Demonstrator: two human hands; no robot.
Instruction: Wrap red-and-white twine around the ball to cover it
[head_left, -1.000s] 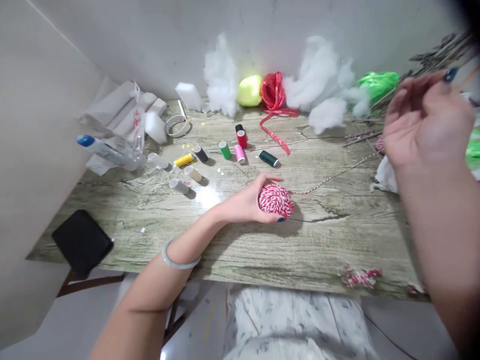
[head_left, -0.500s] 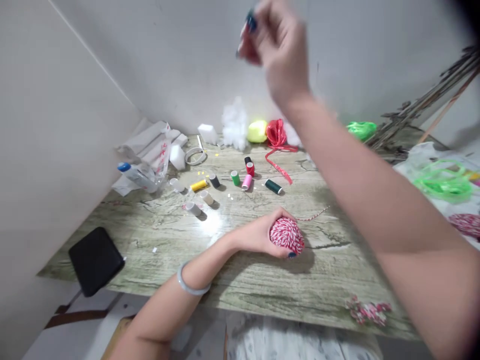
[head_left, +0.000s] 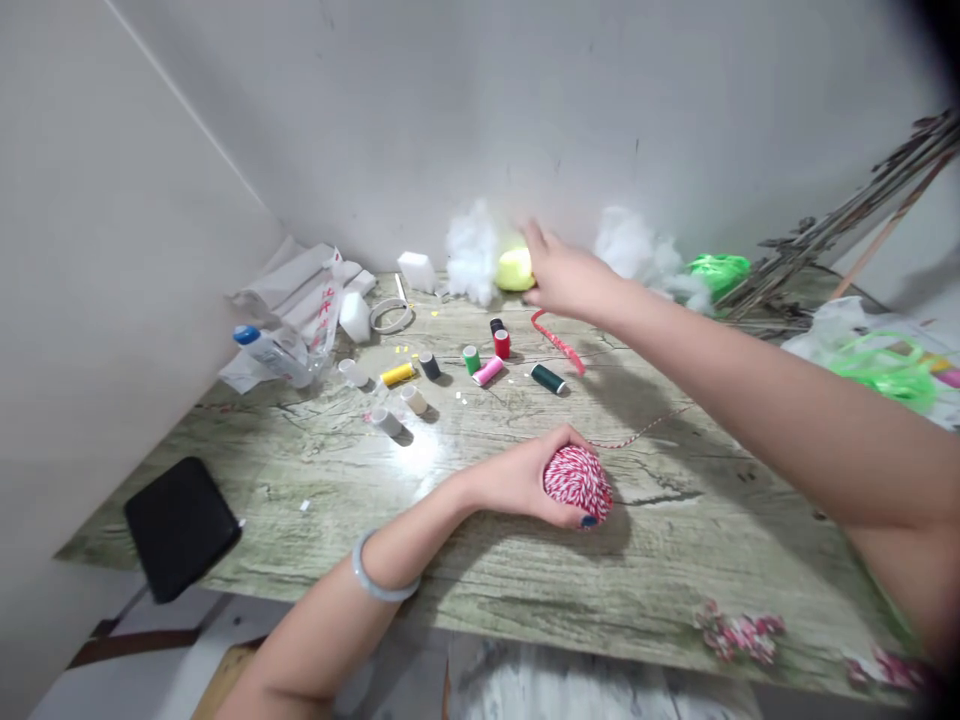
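Observation:
My left hand (head_left: 532,480) is wrapped around a ball of red-and-white twine (head_left: 577,484) on the table. A loose end of the twine trails off to the right. At the back of the table my right hand (head_left: 562,275) reaches out, blurred, with thumb and fingers apart. Just left of its fingers is a yellow bundle (head_left: 514,269). The hand covers the spot where the red ribbon bundle sits; only the red ribbon's tail (head_left: 559,343) shows below it.
Several thread spools, among them a dark green spool (head_left: 548,379) and a yellow spool (head_left: 397,374), lie mid-table. White stuffing (head_left: 472,250) stands against the wall. A clear bottle (head_left: 271,353) lies left, near a black flat case (head_left: 182,528). Dry branches (head_left: 840,220) lean right.
My right hand has come down from high in front of the wall to the red bundle at the back. The pink spool has tipped slightly. My left hand stays on the twine ball.

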